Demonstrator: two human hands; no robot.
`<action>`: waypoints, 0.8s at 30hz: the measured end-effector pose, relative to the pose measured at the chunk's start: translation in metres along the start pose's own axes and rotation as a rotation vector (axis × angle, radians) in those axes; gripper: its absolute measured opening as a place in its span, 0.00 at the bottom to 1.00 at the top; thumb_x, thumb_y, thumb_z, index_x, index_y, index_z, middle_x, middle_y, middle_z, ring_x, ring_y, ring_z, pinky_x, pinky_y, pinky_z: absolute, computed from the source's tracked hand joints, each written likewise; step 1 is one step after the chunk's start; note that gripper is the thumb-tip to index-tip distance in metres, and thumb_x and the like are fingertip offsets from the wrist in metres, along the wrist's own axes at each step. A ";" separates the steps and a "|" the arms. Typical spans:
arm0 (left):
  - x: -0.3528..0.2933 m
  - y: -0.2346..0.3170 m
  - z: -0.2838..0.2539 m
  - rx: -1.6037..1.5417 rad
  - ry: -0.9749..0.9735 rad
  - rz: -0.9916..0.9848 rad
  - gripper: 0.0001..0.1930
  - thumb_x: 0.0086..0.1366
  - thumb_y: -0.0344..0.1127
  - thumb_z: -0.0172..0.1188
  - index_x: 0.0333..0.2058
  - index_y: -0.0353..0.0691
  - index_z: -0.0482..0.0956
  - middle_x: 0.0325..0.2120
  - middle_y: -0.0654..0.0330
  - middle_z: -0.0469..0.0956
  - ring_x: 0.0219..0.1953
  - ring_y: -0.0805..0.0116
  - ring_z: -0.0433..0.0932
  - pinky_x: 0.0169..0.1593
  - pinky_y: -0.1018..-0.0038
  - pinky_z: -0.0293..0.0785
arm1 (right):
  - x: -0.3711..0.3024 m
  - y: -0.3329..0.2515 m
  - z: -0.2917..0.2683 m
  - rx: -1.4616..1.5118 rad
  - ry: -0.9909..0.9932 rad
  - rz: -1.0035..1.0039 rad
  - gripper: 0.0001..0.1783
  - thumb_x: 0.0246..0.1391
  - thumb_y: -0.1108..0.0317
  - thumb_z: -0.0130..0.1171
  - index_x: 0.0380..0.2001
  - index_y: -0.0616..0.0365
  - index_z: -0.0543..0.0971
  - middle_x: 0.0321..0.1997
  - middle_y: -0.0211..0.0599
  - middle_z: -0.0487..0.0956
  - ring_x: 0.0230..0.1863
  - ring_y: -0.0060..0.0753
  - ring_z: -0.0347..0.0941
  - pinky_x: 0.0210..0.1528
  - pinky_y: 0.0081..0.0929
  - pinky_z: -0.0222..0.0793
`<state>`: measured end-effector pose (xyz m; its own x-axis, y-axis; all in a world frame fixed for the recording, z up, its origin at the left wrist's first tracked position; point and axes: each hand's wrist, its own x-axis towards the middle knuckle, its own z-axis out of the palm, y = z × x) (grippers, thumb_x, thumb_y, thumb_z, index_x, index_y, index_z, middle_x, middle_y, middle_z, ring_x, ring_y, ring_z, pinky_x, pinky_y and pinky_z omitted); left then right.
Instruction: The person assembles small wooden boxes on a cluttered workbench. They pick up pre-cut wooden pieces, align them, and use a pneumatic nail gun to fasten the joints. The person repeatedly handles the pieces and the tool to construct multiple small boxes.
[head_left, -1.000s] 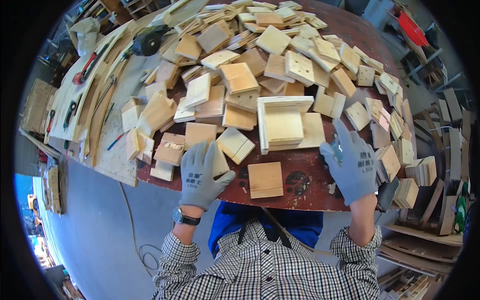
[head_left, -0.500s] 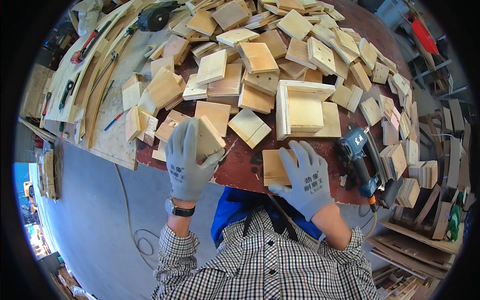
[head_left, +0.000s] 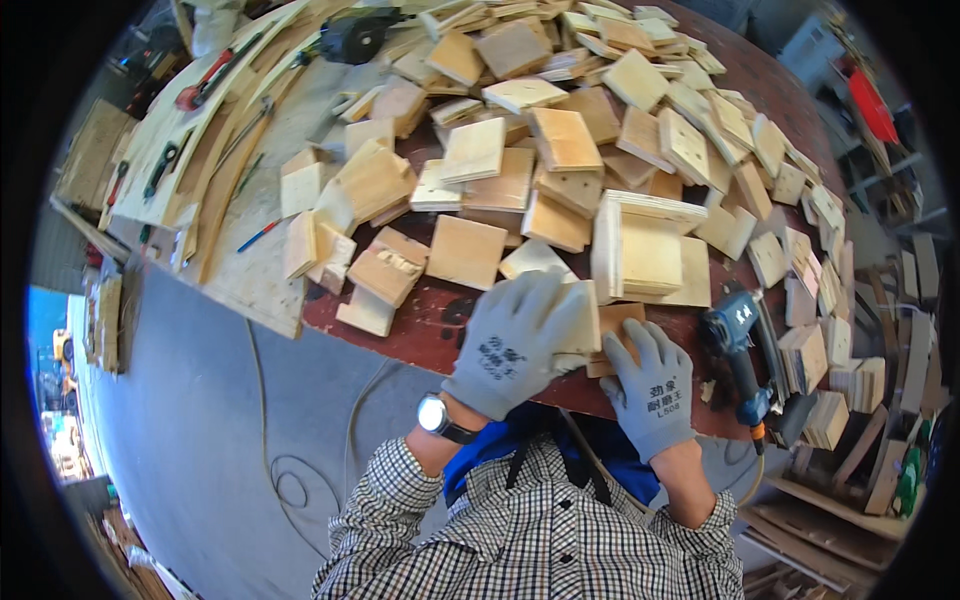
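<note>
My left hand (head_left: 510, 345), in a grey printed glove, is closed around a square wooden block (head_left: 578, 318), held tilted above the table's front edge. Close by on the right, my gloved right hand (head_left: 648, 390) has its fingers over another flat wooden block (head_left: 622, 318) lying on the table and grips its near side; the hands cover part of this block. Just behind them stands a corner-shaped assembly (head_left: 640, 250) of pale plywood boards. To the right of my right hand lies a teal nail gun (head_left: 735, 330) with a hose attached.
A large heap of wooden blocks (head_left: 560, 140) covers much of the dark red table (head_left: 400, 340). Long wood strips, pliers (head_left: 205, 85) and a blue-red pen (head_left: 258, 237) lie on the plywood sheet at left. A black power tool (head_left: 352, 38) sits at the back.
My left hand has moved right with its wooden block, coming up beside my right hand. My right hand stays at the block on the table. The whole view has shifted slightly.
</note>
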<state>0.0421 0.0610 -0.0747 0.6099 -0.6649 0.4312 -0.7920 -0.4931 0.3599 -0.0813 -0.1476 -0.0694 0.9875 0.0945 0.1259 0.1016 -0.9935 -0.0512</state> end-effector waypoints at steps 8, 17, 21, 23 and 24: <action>-0.042 -0.032 0.003 0.258 -0.061 -0.230 0.42 0.63 0.50 0.72 0.72 0.39 0.68 0.69 0.43 0.68 0.70 0.37 0.66 0.71 0.47 0.63 | -0.010 0.017 -0.002 0.228 0.331 0.055 0.28 0.56 0.57 0.66 0.59 0.52 0.76 0.62 0.41 0.73 0.63 0.46 0.71 0.62 0.48 0.66; -0.038 -0.039 0.009 0.443 0.080 -0.249 0.40 0.64 0.42 0.70 0.72 0.37 0.67 0.73 0.44 0.64 0.74 0.37 0.61 0.74 0.43 0.57 | -0.048 0.082 -0.016 -0.057 0.353 0.549 0.38 0.52 0.53 0.70 0.64 0.54 0.72 0.58 0.40 0.74 0.59 0.46 0.71 0.61 0.48 0.64; -0.018 0.015 0.003 0.257 -0.052 -0.088 0.39 0.62 0.42 0.71 0.69 0.35 0.69 0.73 0.43 0.64 0.75 0.35 0.59 0.75 0.41 0.55 | -0.047 0.082 -0.001 -0.150 0.233 0.609 0.44 0.51 0.51 0.73 0.68 0.52 0.70 0.57 0.38 0.74 0.55 0.44 0.71 0.60 0.49 0.63; -0.017 0.032 0.016 0.120 -0.107 -0.050 0.42 0.59 0.46 0.73 0.69 0.35 0.69 0.72 0.41 0.65 0.74 0.34 0.60 0.75 0.41 0.53 | -0.043 0.083 0.005 -0.233 0.212 0.609 0.47 0.48 0.50 0.75 0.70 0.51 0.69 0.55 0.36 0.74 0.53 0.41 0.71 0.58 0.48 0.63; -0.015 0.038 0.021 0.081 -0.138 -0.050 0.43 0.59 0.49 0.73 0.69 0.35 0.69 0.71 0.41 0.65 0.74 0.35 0.60 0.75 0.41 0.53 | -0.040 0.084 0.007 -0.227 0.227 0.583 0.48 0.47 0.50 0.75 0.70 0.51 0.69 0.54 0.36 0.74 0.53 0.41 0.71 0.57 0.48 0.63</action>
<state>0.0017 0.0403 -0.0852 0.6437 -0.7063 0.2947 -0.7636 -0.5675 0.3079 -0.1114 -0.2344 -0.0861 0.8209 -0.4534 0.3472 -0.4937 -0.8690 0.0325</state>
